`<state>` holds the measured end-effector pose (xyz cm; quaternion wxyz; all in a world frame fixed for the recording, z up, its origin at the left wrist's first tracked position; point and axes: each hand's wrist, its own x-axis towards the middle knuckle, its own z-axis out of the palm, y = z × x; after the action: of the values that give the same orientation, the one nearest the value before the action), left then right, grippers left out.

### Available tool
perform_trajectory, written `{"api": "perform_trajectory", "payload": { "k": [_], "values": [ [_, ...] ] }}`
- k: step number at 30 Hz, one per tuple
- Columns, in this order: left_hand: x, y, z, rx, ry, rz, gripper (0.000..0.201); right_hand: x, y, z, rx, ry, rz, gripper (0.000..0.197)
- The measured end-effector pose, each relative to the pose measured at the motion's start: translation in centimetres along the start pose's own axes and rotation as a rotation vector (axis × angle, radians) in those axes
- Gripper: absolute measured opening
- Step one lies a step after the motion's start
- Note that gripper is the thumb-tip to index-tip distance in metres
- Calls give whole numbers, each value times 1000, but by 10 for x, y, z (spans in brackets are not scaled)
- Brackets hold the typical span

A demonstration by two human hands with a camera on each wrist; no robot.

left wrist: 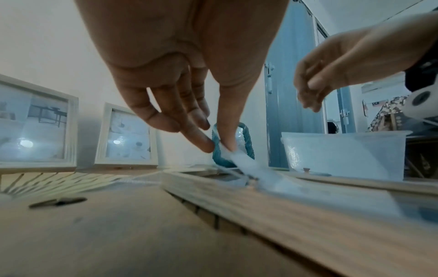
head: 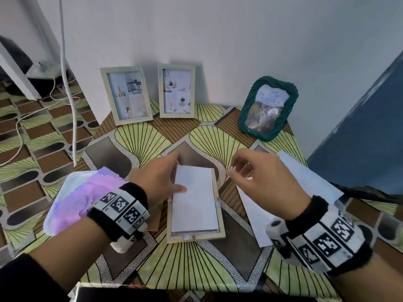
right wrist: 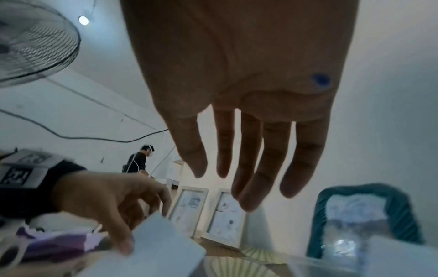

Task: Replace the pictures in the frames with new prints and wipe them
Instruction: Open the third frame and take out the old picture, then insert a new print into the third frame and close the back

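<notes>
A light wooden frame (head: 196, 238) lies face down in the middle of the table, with a white print (head: 196, 203) resting in its back. My left hand (head: 177, 175) holds the print's far left edge, thumb on top. In the left wrist view, the left hand (left wrist: 219, 147) pinches the sheet (left wrist: 251, 168) between thumb and forefinger and lifts it off the frame (left wrist: 260, 206). My right hand (head: 234, 168) hovers just right of the frame's far corner, fingers relaxed and holding nothing. In the right wrist view its fingers (right wrist: 249, 187) hang straight above the table.
Two wooden frames (head: 126, 94) (head: 176, 90) and a green wavy frame (head: 267, 107) lean on the wall at the back. A white tray (head: 65, 186) with a purple cloth (head: 91, 192) sits at the left. Loose white sheets (head: 305, 182) lie right of the frame. A brown backing board (head: 156, 216) lies under my left wrist.
</notes>
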<state>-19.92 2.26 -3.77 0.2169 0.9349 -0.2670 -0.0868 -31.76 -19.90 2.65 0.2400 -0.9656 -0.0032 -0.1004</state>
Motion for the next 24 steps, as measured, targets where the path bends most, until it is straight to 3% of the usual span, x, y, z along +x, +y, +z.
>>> {"api": "perform_trajectory", "payload": {
  "k": [3, 8, 13, 19, 24],
  "values": [
    [-3, 5, -7, -91, 98, 51, 52, -23, 11, -21, -162, 16, 12, 12],
    [-7, 17, -24, -249, 252, 132, 50, -59, 45, -31, -497, -243, 176, 51],
    [-3, 40, -50, -500, 350, 187, 45, -75, 66, -19, -265, -234, 293, 30],
    [5, 78, -52, -924, 218, 73, 42, -81, 80, -18, 135, 92, 362, 19],
    [23, 105, -13, -851, -52, -66, 46, -84, 87, -25, 316, 196, 398, 20]
  ]
}}
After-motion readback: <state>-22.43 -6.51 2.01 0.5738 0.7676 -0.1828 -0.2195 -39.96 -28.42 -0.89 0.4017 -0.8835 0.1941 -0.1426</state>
